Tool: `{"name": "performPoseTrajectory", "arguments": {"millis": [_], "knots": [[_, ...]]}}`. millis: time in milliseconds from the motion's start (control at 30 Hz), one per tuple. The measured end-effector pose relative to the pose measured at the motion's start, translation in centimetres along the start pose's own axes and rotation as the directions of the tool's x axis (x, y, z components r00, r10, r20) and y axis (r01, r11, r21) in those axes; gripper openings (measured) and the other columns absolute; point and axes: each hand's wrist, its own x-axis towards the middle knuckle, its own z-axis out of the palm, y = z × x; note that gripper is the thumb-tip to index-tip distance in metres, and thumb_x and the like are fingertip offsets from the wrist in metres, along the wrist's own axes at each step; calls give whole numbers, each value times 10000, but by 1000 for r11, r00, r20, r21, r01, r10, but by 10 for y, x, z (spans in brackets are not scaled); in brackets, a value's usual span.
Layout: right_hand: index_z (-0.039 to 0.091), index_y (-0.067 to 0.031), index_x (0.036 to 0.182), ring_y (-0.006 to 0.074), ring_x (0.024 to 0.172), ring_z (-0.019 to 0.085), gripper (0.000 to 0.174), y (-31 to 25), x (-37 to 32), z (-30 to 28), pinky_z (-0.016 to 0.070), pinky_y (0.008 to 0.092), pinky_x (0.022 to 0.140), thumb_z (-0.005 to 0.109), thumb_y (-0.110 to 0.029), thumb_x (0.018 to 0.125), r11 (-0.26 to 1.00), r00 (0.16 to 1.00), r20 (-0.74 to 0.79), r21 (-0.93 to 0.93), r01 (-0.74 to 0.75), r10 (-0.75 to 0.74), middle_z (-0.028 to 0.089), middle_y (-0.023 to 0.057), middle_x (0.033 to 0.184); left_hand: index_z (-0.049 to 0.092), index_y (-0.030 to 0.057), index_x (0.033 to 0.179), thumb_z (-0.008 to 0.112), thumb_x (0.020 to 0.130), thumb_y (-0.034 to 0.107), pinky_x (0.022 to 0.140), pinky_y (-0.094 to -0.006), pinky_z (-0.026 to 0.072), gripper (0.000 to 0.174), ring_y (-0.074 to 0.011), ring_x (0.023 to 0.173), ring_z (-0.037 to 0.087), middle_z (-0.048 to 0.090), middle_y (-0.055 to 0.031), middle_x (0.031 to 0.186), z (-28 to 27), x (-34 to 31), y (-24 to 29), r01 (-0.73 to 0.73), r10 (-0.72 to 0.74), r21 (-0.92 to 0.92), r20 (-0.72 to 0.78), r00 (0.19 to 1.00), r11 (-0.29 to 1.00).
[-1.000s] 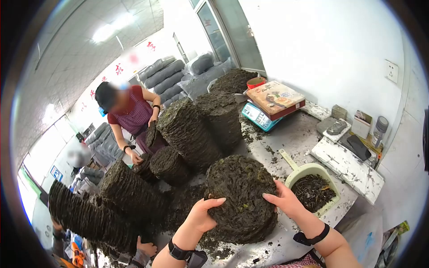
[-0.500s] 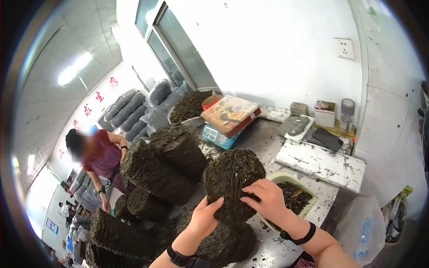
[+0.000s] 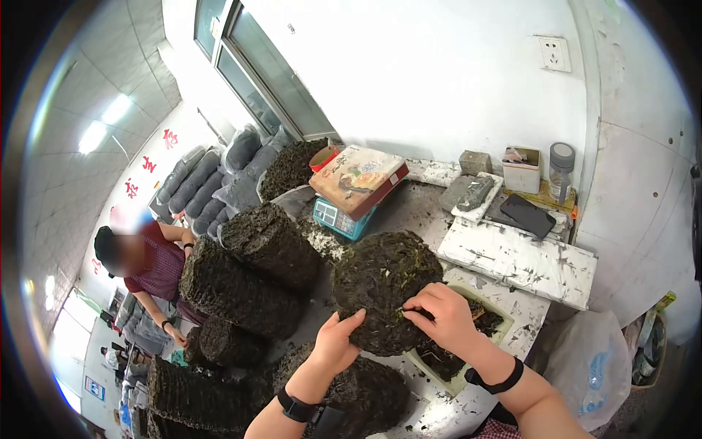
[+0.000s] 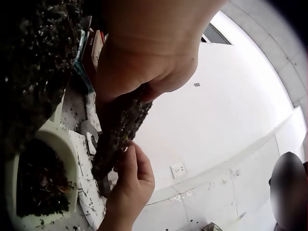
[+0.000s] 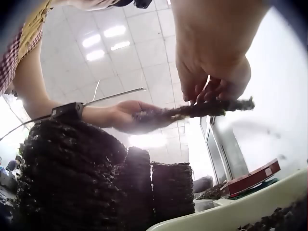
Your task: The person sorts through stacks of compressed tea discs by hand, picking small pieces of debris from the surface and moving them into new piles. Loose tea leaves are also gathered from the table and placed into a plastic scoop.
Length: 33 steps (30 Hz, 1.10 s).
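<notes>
A dark round cake of dried seaweed is held up in front of me, its broad face toward the head camera. My left hand grips its lower left edge, the thumb lying on the face. At the face, lower right of centre, the right hand pinches a small yellowish-green bit with thumb and fingertips. From the side, the left wrist view shows the cake thin, with the right fingertips against it. Below the hands stands a stack of similar cakes. A pale green scoop with dark scraps lies under my right forearm.
Tall seaweed stacks fill the left of the table, where another person works. Behind the cake, a box sits on a teal scale. A white board, a phone and a bottle lie along the wall.
Both hands lifted one cake off the stack and tilted it up. The right hand moved from the edge onto its face and now pinches there. The head view swung to the right.
</notes>
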Motion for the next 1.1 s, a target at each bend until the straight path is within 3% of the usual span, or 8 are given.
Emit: {"name": "performPoseTrajectory", "arguments": {"millis": [133,200,300,367,433,467,767,1100], "knots": [[630,-65,787,235,699,569,98,4,0,-3,450,335,602,709,-121,802,993,998,-5,107,-56,57,578,65,736,484,3,1251,567,954,82,904,-402,495,318,-238,1101,582,575,-102,1229,3,-6,7,-28,28,-11,16,999,1000],[585,-51,726,238,680,556,169,13,-7,-9,440,329,607,689,-133,830,984,981,-112,98,-149,160,557,78,693,514,12,1215,576,952,91,907,-402,498,282,-231,1099,585,593,-97,1194,3,-7,12,6,7,67,-197,980,998],[554,-49,934,178,799,553,198,32,-19,-15,451,303,701,667,-206,893,936,928,-199,227,-268,314,574,74,928,514,13,1210,596,943,93,905,-396,501,290,-226,1078,595,604,-97,1165,-6,-6,10,-55,61,41,-135,989,998],[529,-41,1033,142,876,540,277,37,-25,-7,452,292,743,667,-247,910,800,877,-120,481,-358,465,543,73,1046,517,12,1199,604,939,91,905,-394,505,285,-223,1069,600,607,-99,1158,-12,-2,5,-70,70,5,-89,994,998],[559,-36,1053,115,863,542,296,30,-27,-7,454,283,740,683,-259,903,289,651,292,717,-634,701,560,43,972,519,11,1188,612,934,88,905,-393,509,281,-220,1060,605,610,-100,1151,-14,1,2,-82,81,-32,-35,996,996],[586,-64,1067,94,850,553,257,53,-37,-3,455,280,735,679,-244,909,191,656,456,715,-672,601,592,3,932,481,14,1224,623,927,86,913,-429,509,337,-240,1083,595,590,-110,1180,-13,3,2,-73,72,-26,-33,997,997],[592,-117,1066,139,929,600,121,35,-36,-2,458,391,837,595,-170,956,-228,593,582,793,-565,556,645,-20,1007,529,48,1159,627,930,102,822,-426,552,255,-215,981,630,621,-65,1076,-18,9,-3,-39,40,5,-55,998,999],[419,-79,1359,255,1191,534,461,26,-35,-6,409,483,1025,584,-150,934,-188,657,493,857,-480,571,533,68,1315,445,39,1315,697,891,154,1006,-472,415,506,-275,1209,513,524,-158,1292,-11,10,-7,-21,28,127,-47,999,992]]}}
